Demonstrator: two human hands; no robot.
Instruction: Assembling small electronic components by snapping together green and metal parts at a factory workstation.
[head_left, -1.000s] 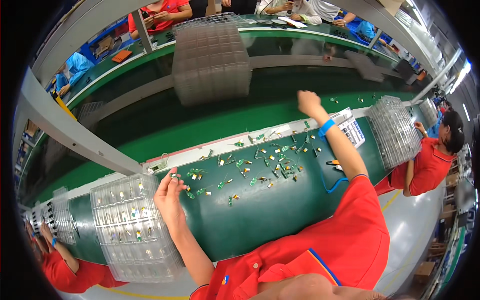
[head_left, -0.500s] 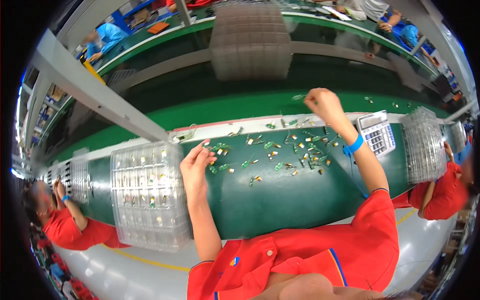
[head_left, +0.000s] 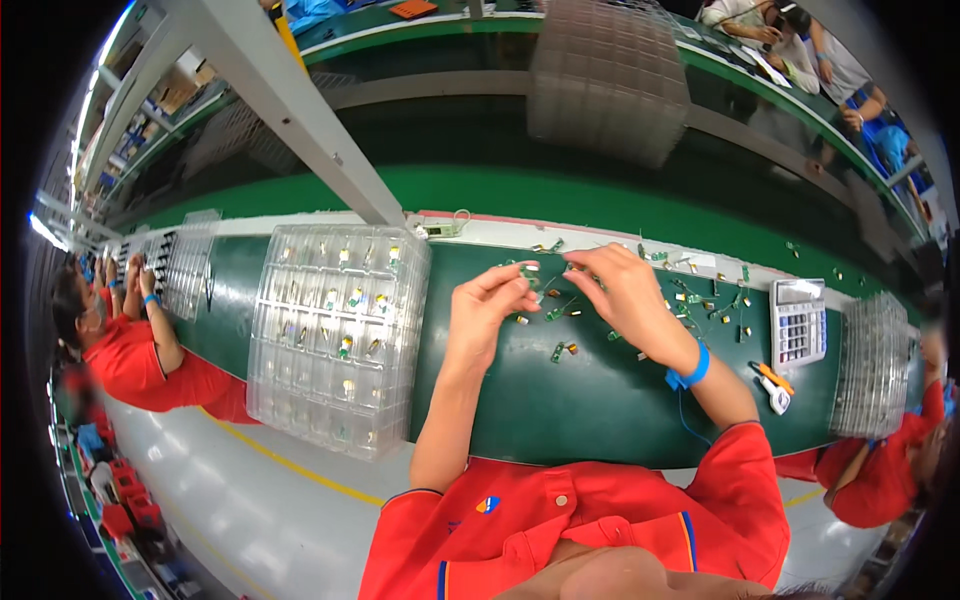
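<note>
Right hand (head_left: 630, 300): moved back from over the green belt (head_left: 480, 190) since the earlier frame; now just beside my left hand (head_left: 488, 305), above the desk (head_left: 560, 430).
Left hand, position: also a little farther from the clear tray stack (head_left: 412, 350) than before.
Pinching well: best, I judge, to hold the small green board (head_left: 531, 272) lightly by its edge and leave the fine leads slack; a hard tug could strain a joint.
Working space: fingertips near each other but not crowding, so the part stays in sight; wrists low and steady would help, I think.
Left fingers: thumb and index closed on the board, the other fingers curled behind; a pale bit shows at the tip.
Right fingers: partly bent, thumb and index reaching toward the left fingertips; I cannot tell whether they are parted or hold a thin lead.
Board, location: up in the left fingertips, off the desk, between the tray stack and most of the loose parts (head_left: 558, 352).
Tray: many pockets in the upper rows carry small parts.
Wristband (head_left: 692, 370): blue, on the right wrist, cord running down to the desk.
Right of the parts: grey calculator (head_left: 799, 325), orange-handled tool (head_left: 775, 380) just below it.
</note>
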